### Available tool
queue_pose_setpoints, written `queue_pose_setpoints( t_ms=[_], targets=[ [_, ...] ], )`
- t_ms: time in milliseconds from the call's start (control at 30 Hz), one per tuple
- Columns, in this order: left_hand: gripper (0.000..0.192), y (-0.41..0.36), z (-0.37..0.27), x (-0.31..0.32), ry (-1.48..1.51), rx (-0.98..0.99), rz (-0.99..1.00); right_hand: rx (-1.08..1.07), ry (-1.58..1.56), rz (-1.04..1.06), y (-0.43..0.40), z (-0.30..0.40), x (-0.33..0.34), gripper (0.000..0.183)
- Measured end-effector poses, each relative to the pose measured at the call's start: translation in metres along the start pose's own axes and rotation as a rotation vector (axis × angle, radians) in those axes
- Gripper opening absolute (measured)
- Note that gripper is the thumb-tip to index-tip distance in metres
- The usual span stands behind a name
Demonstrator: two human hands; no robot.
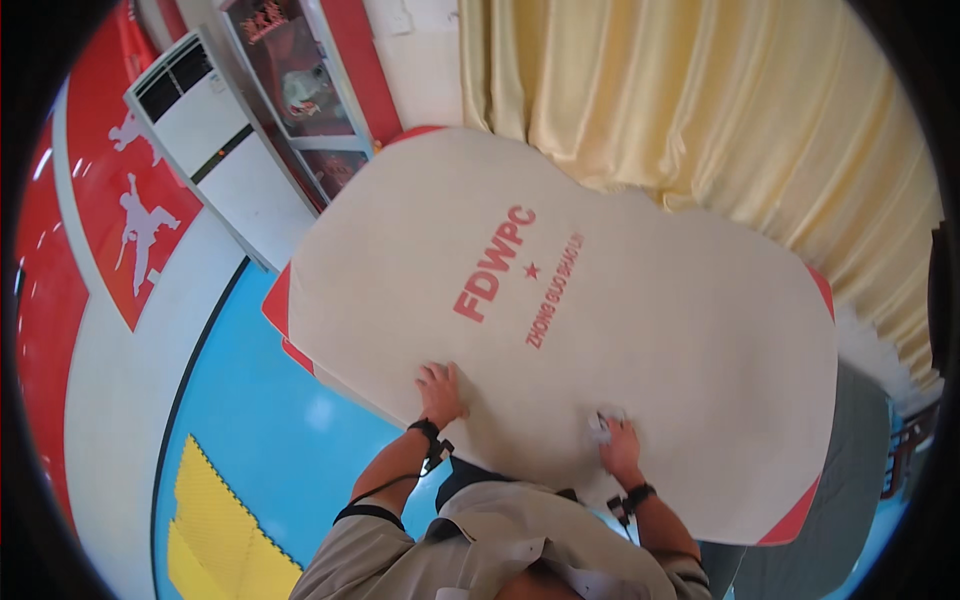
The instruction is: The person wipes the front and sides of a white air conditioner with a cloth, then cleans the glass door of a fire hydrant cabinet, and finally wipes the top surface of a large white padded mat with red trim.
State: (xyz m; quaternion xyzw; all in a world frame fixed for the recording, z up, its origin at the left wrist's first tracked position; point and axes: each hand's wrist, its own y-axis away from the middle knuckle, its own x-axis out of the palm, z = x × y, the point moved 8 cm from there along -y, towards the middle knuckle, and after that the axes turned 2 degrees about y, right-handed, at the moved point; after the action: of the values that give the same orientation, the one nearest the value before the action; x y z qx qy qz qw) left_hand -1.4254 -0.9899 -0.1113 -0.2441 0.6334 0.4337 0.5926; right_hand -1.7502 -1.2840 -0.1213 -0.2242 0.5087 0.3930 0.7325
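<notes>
Before me lies a large beige gym mat (675,330) with red corners and red printed lettering. My left hand (440,394) rests on its near edge, palm down with the fingers apart. Farther right, my right hand (621,450) grips a crumpled white cloth (602,426), possibly a wipe, against the mat's surface. Part of the cloth is hidden under my fingers. Both wrists carry dark bands with small devices and cables.
A second mat's red corner (298,356) shows beneath the top one. Yellow foam tiles (225,525) lie on the blue floor (315,427) at left. A standing air conditioner (225,150) and a display cabinet (300,75) are beyond. Gold curtains (675,97) hang behind; a dark grey surface (847,450) is at right.
</notes>
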Motion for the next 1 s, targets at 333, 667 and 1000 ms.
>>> queue_pose_setpoints(
  t_ms=[333, 667, 1000],
  targets=[
    [0.135, 0.0, 0.001, 0.001, -0.005, 0.004, 0.0, 0.143, -0.04, -0.181, 0.071, -0.072, -0.048, 0.048],
    [0.139, -0.008, -0.008, 0.006, -0.03, 0.025, -0.004, 0.615, 0.127, -0.682, 0.111, -0.275, -0.114, 0.055],
    [0.133, -0.002, 0.009, 0.001, -0.013, 0.014, -0.074, 0.825, -0.038, -0.497, 0.029, -0.266, -0.117, 0.054]
  ],
)
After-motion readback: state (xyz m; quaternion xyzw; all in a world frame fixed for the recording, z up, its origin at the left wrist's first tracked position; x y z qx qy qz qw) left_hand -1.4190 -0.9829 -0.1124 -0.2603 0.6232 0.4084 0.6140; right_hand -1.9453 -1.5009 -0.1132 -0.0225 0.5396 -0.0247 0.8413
